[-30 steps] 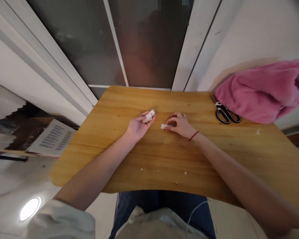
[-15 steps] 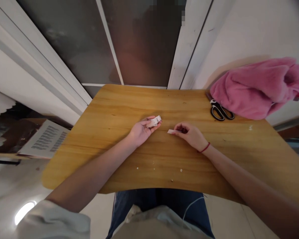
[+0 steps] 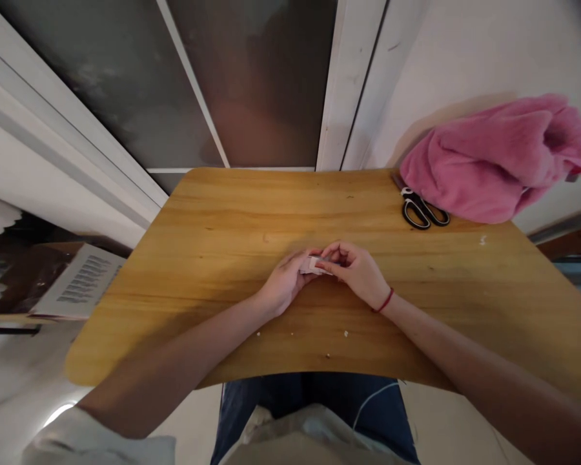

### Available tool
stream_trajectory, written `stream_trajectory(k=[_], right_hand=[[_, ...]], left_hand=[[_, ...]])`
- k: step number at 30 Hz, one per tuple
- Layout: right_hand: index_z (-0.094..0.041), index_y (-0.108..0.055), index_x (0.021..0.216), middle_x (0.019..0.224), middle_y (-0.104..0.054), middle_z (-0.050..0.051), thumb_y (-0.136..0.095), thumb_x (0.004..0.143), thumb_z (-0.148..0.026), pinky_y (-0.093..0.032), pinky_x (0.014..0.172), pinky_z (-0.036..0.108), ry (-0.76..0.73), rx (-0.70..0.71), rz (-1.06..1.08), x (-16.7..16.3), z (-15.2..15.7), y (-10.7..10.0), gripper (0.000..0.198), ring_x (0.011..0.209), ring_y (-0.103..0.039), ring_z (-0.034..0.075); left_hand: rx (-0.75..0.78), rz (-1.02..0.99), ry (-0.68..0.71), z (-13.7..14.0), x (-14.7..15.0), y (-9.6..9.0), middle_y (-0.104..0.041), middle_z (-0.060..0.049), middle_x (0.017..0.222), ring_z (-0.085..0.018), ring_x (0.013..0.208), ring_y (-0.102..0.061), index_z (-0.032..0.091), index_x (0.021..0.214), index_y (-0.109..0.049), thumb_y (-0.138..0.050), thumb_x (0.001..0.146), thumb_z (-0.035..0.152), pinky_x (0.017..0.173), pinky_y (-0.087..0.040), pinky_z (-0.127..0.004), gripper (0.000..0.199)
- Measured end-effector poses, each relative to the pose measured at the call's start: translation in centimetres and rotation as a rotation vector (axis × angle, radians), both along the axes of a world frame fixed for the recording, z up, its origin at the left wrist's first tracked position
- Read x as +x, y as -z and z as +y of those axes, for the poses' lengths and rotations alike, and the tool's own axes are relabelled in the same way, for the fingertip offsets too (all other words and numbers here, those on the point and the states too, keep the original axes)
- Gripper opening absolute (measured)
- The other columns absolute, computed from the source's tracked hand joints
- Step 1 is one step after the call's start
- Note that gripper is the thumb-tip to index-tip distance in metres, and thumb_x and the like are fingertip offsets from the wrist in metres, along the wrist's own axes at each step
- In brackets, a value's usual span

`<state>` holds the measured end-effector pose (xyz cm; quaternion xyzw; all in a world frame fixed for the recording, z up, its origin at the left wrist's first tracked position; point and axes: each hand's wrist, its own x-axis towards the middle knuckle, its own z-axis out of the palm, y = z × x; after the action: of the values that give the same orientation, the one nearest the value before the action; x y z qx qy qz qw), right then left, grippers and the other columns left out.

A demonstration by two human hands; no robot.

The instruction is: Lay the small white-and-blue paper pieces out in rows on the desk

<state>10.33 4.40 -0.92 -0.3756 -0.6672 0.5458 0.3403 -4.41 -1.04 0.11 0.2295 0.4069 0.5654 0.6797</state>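
Low over the middle of the wooden table (image 3: 252, 213), my two hands meet around some small white paper pieces (image 3: 311, 265). My left hand (image 3: 285, 283) is closed round the paper from the left, its thumb along the upper side. From the right, my right hand (image 3: 361, 272) pinches a white slip against the same bundle; a red cord circles that wrist. Fingers cover much of the paper, so how the pieces are folded or stacked cannot be made out.
Black-handled scissors (image 3: 422, 212) lie at the back right, partly under a pink plush bag or cloth (image 3: 484, 161). Several tiny white scraps (image 3: 346, 334) dot the table near its front edge. A printed cardboard box (image 3: 80, 284) stands left of the table, and a glazed door (image 3: 266, 84) rises behind it.
My hands were apart, the left holding a white paper bundle and the right a separate white slip. They have come together, and the slip now meets the bundle.
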Motion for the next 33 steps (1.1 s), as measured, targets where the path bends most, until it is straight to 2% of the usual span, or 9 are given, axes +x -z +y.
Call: stream_trajectory(k=[4,9,15,17,20,22,27,30,33], right_hand=[[-0.016,-0.06,0.077,0.072,-0.062,0.001,-0.072,0.07,-0.034,-0.043,0.059,0.024,0.005,0.009,-0.025,-0.3,-0.1,0.3,0.023,0.063,-0.053,0.01],[-0.015,-0.059,0.081,0.072,-0.06,0.0,-0.073,0.07,-0.035,-0.037,0.043,0.019,0.002,-0.141,0.099,-0.2,-0.1,-0.3,0.027,0.053,-0.049,0.006],[-0.016,-0.053,0.08,0.057,-0.053,-0.005,-0.075,0.067,-0.033,-0.035,0.037,0.019,0.096,-0.227,0.264,0.3,0.5,-0.7,0.03,0.043,-0.044,0.005],[-0.016,-0.053,0.083,0.058,-0.054,-0.005,-0.074,0.068,-0.034,-0.037,0.039,0.019,0.126,-0.23,0.271,0.5,0.8,-0.8,0.032,0.044,-0.046,0.006],[-0.016,-0.052,0.088,0.072,-0.058,-0.001,-0.069,0.074,-0.041,-0.04,0.042,0.021,0.137,-0.189,0.233,0.7,0.9,-0.6,0.033,0.051,-0.053,0.008],[-0.016,-0.052,0.091,0.073,-0.056,-0.001,-0.064,0.078,-0.043,-0.037,0.041,0.021,0.091,-0.159,0.183,0.7,0.7,-0.4,0.032,0.048,-0.05,0.006],[-0.019,-0.048,0.106,0.073,-0.053,-0.003,-0.061,0.082,-0.033,-0.039,0.046,0.022,-0.063,-0.015,0.148,0.2,-0.1,0.0,0.03,0.049,-0.046,0.006],[-0.019,-0.05,0.104,0.07,-0.049,-0.004,-0.059,0.083,-0.03,-0.04,0.048,0.023,0.001,0.072,0.166,0.2,0.2,0.1,0.025,0.051,-0.047,0.007],[-0.021,-0.05,0.101,0.073,-0.051,-0.003,-0.061,0.082,-0.03,-0.04,0.046,0.024,0.144,0.107,0.187,0.5,0.6,-0.1,0.023,0.048,-0.048,0.007]], left_hand=[[-0.007,0.09,0.021,-0.1,-0.1,0.1,-0.065,-0.002,0.084,-0.011,0.08,-0.06,0.014,0.088,-0.062,-0.064,0.077,0.017,0.088,-0.044,-0.029,0.011],[-0.055,0.108,-0.016,0.0,-0.6,-0.1,-0.066,-0.001,0.086,-0.009,0.081,-0.06,0.015,0.084,-0.061,-0.063,0.076,0.01,0.087,-0.045,-0.027,0.01],[-0.088,0.148,-0.069,0.0,-0.9,-0.1,-0.066,-0.002,0.096,-0.009,0.084,-0.062,0.016,0.084,-0.062,-0.059,0.079,0.007,0.083,-0.047,-0.024,0.01],[-0.085,0.147,-0.071,0.1,-1.0,0.1,-0.066,-0.003,0.097,-0.009,0.085,-0.062,0.016,0.085,-0.062,-0.059,0.08,0.007,0.082,-0.047,-0.023,0.01],[-0.08,0.121,-0.075,0.2,-1.2,0.2,-0.066,-0.003,0.1,-0.009,0.086,-0.062,0.015,0.086,-0.062,-0.058,0.081,0.006,0.082,-0.047,-0.021,0.011],[-0.083,0.108,-0.081,0.3,-1.3,0.2,-0.066,-0.004,0.102,-0.008,0.086,-0.062,0.015,0.086,-0.062,-0.057,0.081,0.005,0.082,-0.048,-0.02,0.012],[-0.071,0.107,-0.078,0.4,-1.4,0.1,-0.066,-0.004,0.102,-0.008,0.086,-0.062,0.015,0.087,-0.062,-0.055,0.082,0.005,0.081,-0.048,-0.019,0.013],[-0.069,0.114,-0.095,0.4,-1.5,0.1,-0.065,-0.004,0.106,-0.009,0.088,-0.062,0.015,0.086,-0.062,-0.055,0.082,0.005,0.084,-0.048,-0.021,0.013],[-0.089,0.119,-0.09,0.5,-1.6,0.1,-0.065,-0.004,0.1,-0.009,0.085,-0.061,0.015,0.086,-0.063,-0.057,0.08,0.005,0.086,-0.048,-0.023,0.013]])
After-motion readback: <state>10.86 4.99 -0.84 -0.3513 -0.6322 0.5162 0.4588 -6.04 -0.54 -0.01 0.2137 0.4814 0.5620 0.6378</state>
